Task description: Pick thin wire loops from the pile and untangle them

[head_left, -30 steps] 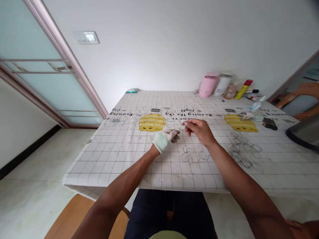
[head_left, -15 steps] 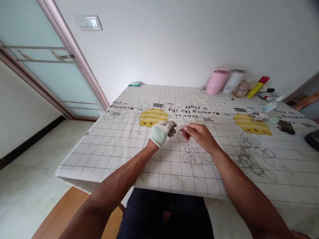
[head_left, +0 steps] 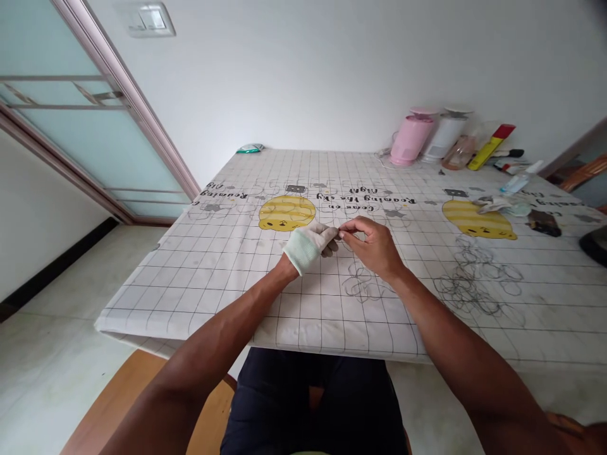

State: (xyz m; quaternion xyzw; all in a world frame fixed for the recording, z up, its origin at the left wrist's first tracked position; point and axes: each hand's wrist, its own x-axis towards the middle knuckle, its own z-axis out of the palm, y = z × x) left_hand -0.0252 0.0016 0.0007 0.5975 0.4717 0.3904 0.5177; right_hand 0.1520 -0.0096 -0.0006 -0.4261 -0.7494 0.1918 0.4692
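Note:
My left hand (head_left: 317, 243), in a pale green and white glove, is closed in a pinch above the table. My bare right hand (head_left: 372, 243) meets it fingertip to fingertip, thumb and forefinger pinched together. Whatever lies between the fingertips is too small to make out. Just below my right hand, a small tangle of thin dark wire or thread (head_left: 365, 282) lies on the checked tablecloth (head_left: 303, 325). A larger, denser tangle (head_left: 477, 281) of the same kind is spread out to the right of my right forearm.
A pink cylinder (head_left: 410, 139), a white cylinder (head_left: 443, 139) and a yellow can with red cap (head_left: 490, 146) stand at the back right. Nearby are a clear bottle (head_left: 521, 177), a glove (head_left: 496, 204) and a dark object (head_left: 544, 223). A green packet (head_left: 250, 148) lies back left.
My hands have come together, and the fingertips that were a little apart now touch. The whole view has shifted slightly, with the table appearing higher.

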